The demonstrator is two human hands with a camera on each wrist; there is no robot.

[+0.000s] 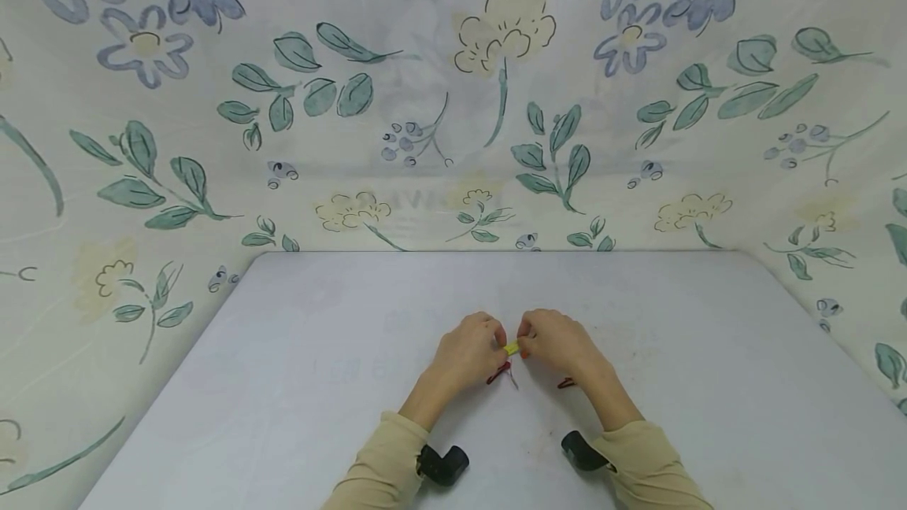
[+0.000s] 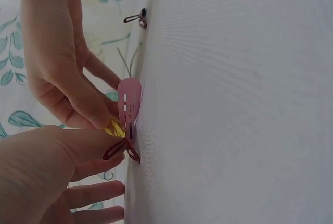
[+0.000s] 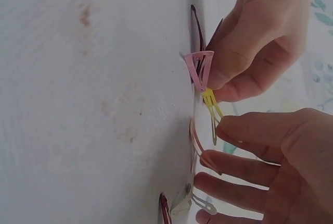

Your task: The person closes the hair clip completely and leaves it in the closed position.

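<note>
A yellow snap hair clip [image 1: 512, 348] is between the two hands, its prongs spread apart in the right wrist view. My left hand [image 1: 464, 351] pinches one end with thumb and finger. The other end is pinched by my right hand [image 1: 557, 338], whose remaining fingers are spread in the right wrist view. Close to the left fingertips are a pink snap clip [image 2: 129, 99] and a dark red clip [image 1: 499, 372] that stands sprung open. An orange clip [image 3: 193, 140] overlaps the right index fingertip, and a grey-white clip [image 3: 203, 203] lies by the lower fingers.
Another dark red clip [image 1: 567, 383] lies beside the right wrist on the white table [image 1: 283, 384]. Flower-printed cloth [image 1: 425, 101] rises behind the table and along both sides. Black wrist cameras [image 1: 443, 466] stick out from both sleeves.
</note>
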